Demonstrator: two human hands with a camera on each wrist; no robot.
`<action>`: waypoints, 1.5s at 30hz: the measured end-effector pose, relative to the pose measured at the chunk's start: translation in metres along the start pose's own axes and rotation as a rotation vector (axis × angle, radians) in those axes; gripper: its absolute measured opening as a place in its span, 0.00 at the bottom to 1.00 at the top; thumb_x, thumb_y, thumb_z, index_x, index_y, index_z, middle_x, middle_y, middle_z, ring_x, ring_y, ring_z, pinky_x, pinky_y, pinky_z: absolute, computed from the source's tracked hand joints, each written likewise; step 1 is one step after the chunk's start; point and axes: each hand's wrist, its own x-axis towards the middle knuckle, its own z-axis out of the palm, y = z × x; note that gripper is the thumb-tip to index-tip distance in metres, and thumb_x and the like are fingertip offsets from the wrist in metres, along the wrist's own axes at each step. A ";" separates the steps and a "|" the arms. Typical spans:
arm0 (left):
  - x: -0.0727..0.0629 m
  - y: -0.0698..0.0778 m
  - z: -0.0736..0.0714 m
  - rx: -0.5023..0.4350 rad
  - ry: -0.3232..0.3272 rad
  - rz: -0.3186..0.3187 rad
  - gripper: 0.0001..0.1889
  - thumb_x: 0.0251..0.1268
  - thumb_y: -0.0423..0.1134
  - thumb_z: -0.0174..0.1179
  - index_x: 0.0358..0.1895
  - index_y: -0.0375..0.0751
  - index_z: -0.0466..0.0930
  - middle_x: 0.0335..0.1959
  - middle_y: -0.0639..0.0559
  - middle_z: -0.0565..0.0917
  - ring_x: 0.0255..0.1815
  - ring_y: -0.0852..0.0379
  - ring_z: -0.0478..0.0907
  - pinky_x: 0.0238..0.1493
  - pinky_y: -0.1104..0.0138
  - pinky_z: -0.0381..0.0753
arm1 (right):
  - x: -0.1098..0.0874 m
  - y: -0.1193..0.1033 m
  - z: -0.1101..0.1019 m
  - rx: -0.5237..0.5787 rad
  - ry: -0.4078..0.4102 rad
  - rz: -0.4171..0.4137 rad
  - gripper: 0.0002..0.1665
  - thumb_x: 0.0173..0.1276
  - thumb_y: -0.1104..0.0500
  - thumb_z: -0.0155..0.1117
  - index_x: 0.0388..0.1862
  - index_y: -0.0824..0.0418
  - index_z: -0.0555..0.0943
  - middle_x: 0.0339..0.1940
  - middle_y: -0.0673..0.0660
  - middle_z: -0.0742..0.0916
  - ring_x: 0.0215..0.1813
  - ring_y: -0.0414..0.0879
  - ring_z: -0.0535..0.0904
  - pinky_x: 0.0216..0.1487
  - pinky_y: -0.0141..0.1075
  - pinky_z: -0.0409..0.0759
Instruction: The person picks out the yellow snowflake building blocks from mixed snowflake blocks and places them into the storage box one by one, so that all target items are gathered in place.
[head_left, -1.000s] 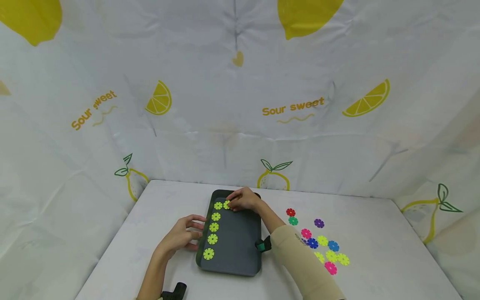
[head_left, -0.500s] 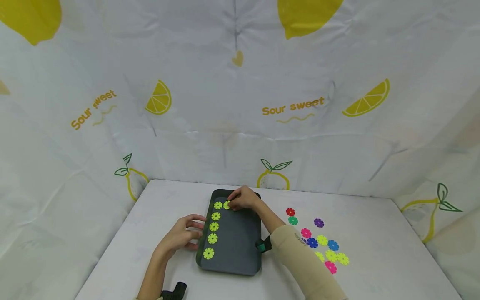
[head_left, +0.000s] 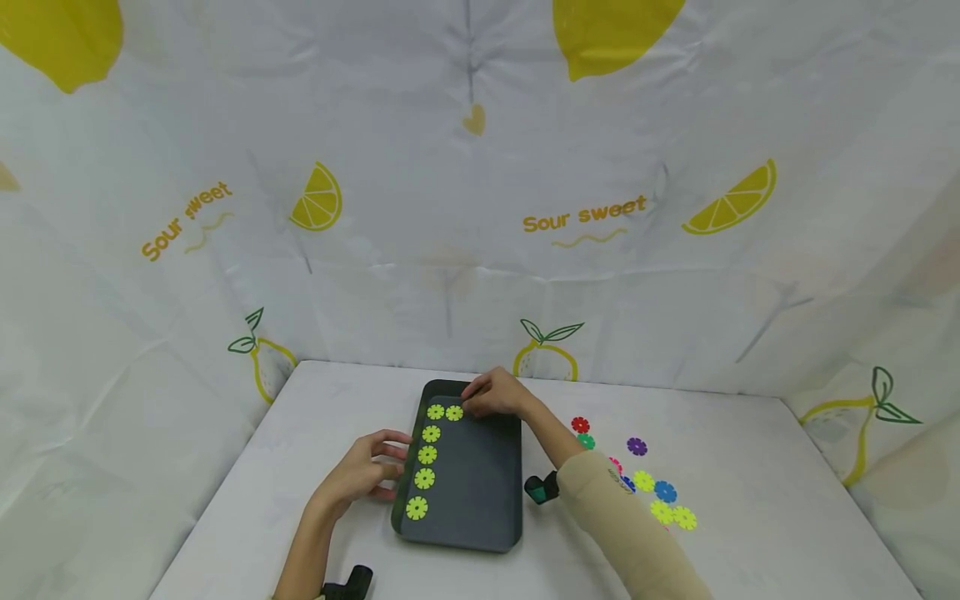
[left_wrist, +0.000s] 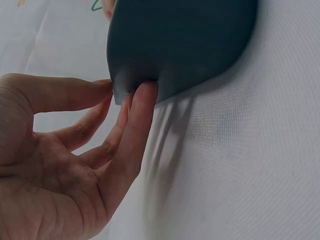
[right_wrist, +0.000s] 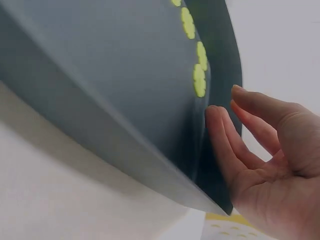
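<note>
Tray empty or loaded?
Partly loaded: the tray holds six yellow discs, five along its left side, one beside the farthest; much floor shows bare.

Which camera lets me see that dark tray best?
The head view: it shows nearly the whole tray from above. The left wrist view catches only part of its outside; the right wrist view, part of its floor and walls.
</note>
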 end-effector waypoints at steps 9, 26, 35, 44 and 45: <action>0.001 -0.002 0.001 0.005 0.016 -0.012 0.31 0.62 0.26 0.63 0.71 0.35 0.76 0.58 0.35 0.83 0.47 0.50 0.85 0.36 0.55 0.92 | -0.012 -0.004 -0.020 0.038 -0.024 -0.043 0.19 0.76 0.65 0.70 0.59 0.76 0.85 0.53 0.71 0.92 0.53 0.67 0.92 0.55 0.46 0.93; 0.002 -0.002 0.002 0.015 0.029 -0.009 0.30 0.62 0.27 0.63 0.71 0.36 0.76 0.58 0.35 0.84 0.45 0.50 0.86 0.35 0.56 0.92 | -0.057 -0.012 -0.066 -0.037 0.019 -0.120 0.21 0.76 0.59 0.73 0.61 0.70 0.86 0.54 0.68 0.92 0.51 0.55 0.94 0.57 0.46 0.92; 0.001 0.000 0.002 0.011 0.027 -0.020 0.29 0.62 0.27 0.63 0.70 0.38 0.77 0.56 0.37 0.84 0.45 0.50 0.87 0.35 0.57 0.92 | -0.093 -0.003 -0.086 -0.077 0.032 -0.127 0.18 0.76 0.59 0.72 0.59 0.66 0.88 0.52 0.66 0.91 0.53 0.62 0.92 0.56 0.44 0.92; 0.001 -0.002 0.003 0.023 0.033 -0.012 0.30 0.63 0.27 0.63 0.71 0.37 0.76 0.58 0.36 0.84 0.44 0.50 0.86 0.34 0.56 0.92 | -0.133 0.012 -0.102 -0.143 0.048 -0.116 0.18 0.77 0.57 0.71 0.59 0.65 0.88 0.52 0.65 0.92 0.52 0.60 0.93 0.53 0.45 0.93; 0.001 -0.002 0.003 0.024 0.034 -0.013 0.30 0.63 0.27 0.63 0.71 0.37 0.77 0.58 0.36 0.84 0.44 0.50 0.86 0.34 0.56 0.92 | -0.138 0.014 -0.103 -0.146 0.049 -0.107 0.18 0.77 0.56 0.71 0.59 0.64 0.88 0.52 0.64 0.92 0.52 0.60 0.93 0.53 0.43 0.93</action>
